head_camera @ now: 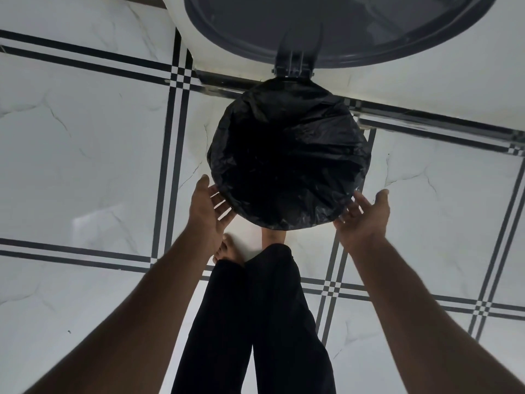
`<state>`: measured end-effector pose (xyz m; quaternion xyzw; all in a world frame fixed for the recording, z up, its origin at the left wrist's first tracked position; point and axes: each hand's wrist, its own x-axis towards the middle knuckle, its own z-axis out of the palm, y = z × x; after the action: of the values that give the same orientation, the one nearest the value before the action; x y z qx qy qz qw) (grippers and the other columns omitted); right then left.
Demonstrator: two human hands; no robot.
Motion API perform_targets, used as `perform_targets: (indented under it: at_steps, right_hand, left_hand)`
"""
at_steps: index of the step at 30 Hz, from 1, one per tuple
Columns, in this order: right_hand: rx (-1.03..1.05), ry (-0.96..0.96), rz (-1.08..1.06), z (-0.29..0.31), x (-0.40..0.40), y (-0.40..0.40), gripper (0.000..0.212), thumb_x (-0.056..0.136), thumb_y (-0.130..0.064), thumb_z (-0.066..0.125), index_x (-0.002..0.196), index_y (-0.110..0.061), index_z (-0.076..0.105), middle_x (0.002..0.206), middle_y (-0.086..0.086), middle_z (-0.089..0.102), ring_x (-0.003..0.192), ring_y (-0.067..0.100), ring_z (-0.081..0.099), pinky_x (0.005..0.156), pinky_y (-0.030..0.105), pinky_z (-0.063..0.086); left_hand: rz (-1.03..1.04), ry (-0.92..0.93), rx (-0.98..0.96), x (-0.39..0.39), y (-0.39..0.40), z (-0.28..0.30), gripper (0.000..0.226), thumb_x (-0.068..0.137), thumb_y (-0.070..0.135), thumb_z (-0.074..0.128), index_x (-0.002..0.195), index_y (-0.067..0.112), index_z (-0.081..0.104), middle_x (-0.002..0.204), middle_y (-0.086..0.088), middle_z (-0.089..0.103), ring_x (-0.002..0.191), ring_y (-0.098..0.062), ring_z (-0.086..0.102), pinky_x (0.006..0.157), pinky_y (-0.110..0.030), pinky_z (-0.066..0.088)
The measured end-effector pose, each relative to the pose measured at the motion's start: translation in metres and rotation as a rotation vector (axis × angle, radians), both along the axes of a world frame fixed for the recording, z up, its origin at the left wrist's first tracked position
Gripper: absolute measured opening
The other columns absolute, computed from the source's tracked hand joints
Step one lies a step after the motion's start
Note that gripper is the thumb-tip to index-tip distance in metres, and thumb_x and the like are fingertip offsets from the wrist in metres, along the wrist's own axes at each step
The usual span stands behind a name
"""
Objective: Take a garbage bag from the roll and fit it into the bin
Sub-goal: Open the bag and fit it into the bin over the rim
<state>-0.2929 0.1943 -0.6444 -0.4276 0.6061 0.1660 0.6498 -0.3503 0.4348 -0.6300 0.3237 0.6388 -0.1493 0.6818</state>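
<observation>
I see no writing anywhere. The crinkled, glossy black garbage bag [287,155] covers the round bin's mouth, folded over its rim, lid [335,27] raised behind. My left hand [208,207] and right hand [366,216] are spread wide, empty, beside the near rim. Below lies the glossy marble-patterned tile floor [85,137].

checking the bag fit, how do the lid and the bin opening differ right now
The lid stands raised on its hinge, bare grey and smooth; the bin opening below is wrapped in a crinkled black garbage bag. The lid is cropped by the frame; the opening shows whole. Both are round.
</observation>
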Motion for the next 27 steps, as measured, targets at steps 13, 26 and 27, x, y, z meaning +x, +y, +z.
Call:
perform_targets:
  at_steps: [13,26,27]
  right_hand:
    - [-0.323,0.004,0.448,-0.003,0.047,-0.009,0.033,0.093,-0.042,0.048,0.101,-0.013,0.061,0.095,0.004,0.068,0.083,0.02,0.063,0.077,0.031,0.052]
    - [-0.449,-0.287,1.097,-0.016,0.13,0.008,0.026,0.102,-0.029,0.055,0.082,-0.02,0.07,0.077,-0.006,0.068,0.067,0.006,0.062,0.068,0.023,0.053]
    - [-0.433,-0.282,1.113,-0.019,0.136,0.007,0.03,0.102,-0.027,0.054,0.078,-0.019,0.069,0.075,-0.005,0.068,0.067,0.008,0.062,0.069,0.024,0.053]
  left_hand:
    - [-0.178,0.045,0.299,0.011,0.01,-0.009,0.027,0.102,0.026,0.042,0.115,0.011,0.06,0.119,-0.007,0.065,0.11,-0.024,0.063,0.097,-0.035,0.05]
    - [-0.875,-0.135,0.54,0.125,0.032,-0.006,0.04,0.101,0.043,0.038,0.093,0.014,0.063,0.101,-0.007,0.058,0.093,-0.023,0.054,0.089,-0.036,0.046]
    - [-0.871,-0.123,0.525,0.13,0.035,-0.01,0.047,0.1,0.047,0.038,0.107,0.01,0.066,0.107,-0.005,0.061,0.098,-0.022,0.056,0.089,-0.033,0.044]
